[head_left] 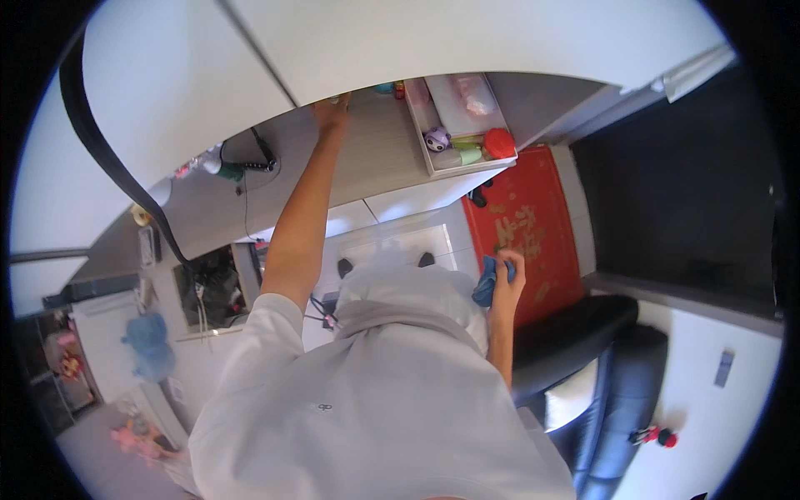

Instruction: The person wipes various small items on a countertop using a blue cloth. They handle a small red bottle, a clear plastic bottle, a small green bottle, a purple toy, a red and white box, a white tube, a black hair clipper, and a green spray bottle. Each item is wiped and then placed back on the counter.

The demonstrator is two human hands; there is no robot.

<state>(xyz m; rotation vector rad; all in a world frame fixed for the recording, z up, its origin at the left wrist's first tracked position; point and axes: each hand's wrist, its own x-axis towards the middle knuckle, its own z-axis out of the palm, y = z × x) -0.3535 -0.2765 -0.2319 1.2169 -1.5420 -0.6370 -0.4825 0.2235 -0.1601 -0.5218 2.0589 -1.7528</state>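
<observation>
My left hand (pixel 331 112) reaches far over the grey wood-look countertop (pixel 375 140), under the white upper cabinet (pixel 387 44). The cabinet's lower edge partly hides its fingers. Something small and pale shows at the fingertips, too unclear to name or to tell if it is gripped. Low at my right side, my right hand (pixel 509 275) holds a crumpled blue cloth (pixel 486 284). To the right of my left hand lies a white tray (pixel 431 167) on the counter. In it are a purple panda-faced item (pixel 437 139), a red ball-like item (pixel 499 144) and a light green item (pixel 469 154).
Blue and red small containers (pixel 390 89) stand behind the tray. A dark cable (pixel 259 165) lies on the counter at left. A black strap (pixel 103 144) hangs across the left. A red mat (pixel 531 212) covers the floor at right, near a black sofa (pixel 562 337).
</observation>
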